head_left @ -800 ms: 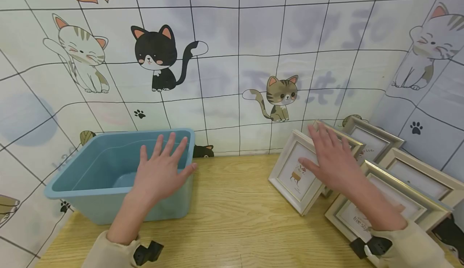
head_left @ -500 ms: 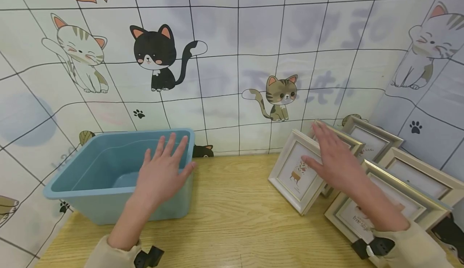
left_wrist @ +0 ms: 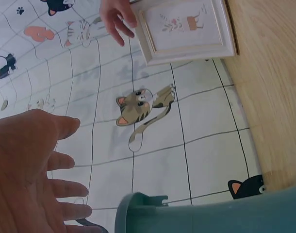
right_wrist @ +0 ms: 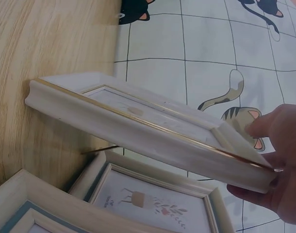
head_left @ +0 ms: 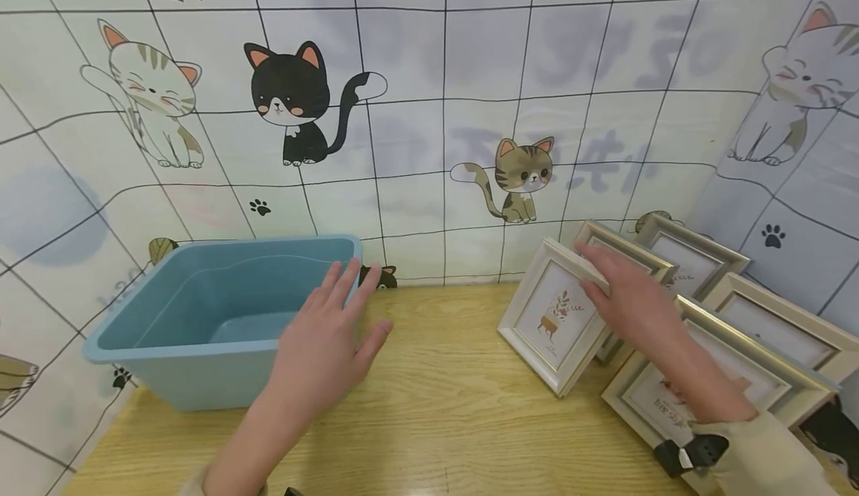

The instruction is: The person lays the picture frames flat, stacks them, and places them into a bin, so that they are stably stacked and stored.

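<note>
At the right of the head view, a white picture frame [head_left: 552, 321] with a potted-plant print stands leaning on the table. My right hand [head_left: 631, 294] is at its upper corner; in the right wrist view, the thumb [right_wrist: 264, 124] lies over the front and fingers curl behind, pinching the edge. My left hand [head_left: 321, 336] hovers open with fingers spread by the right front corner of a blue plastic tub [head_left: 208, 377], holding nothing. The left wrist view has the same hand [left_wrist: 29, 170] above the tub's rim [left_wrist: 133, 206].
Behind and right of the gripped one, several more picture frames lean close together, including a gold-edged one [head_left: 711, 384] in front and a silver one [head_left: 691, 257] at the back. A cat-patterned wall covering [head_left: 416, 138] rises behind the wooden table [head_left: 429, 406].
My left hand has moved right, from over the tub's right side to its corner. My right hand has closed from flat fingers onto the white picture frame's upper corner.
</note>
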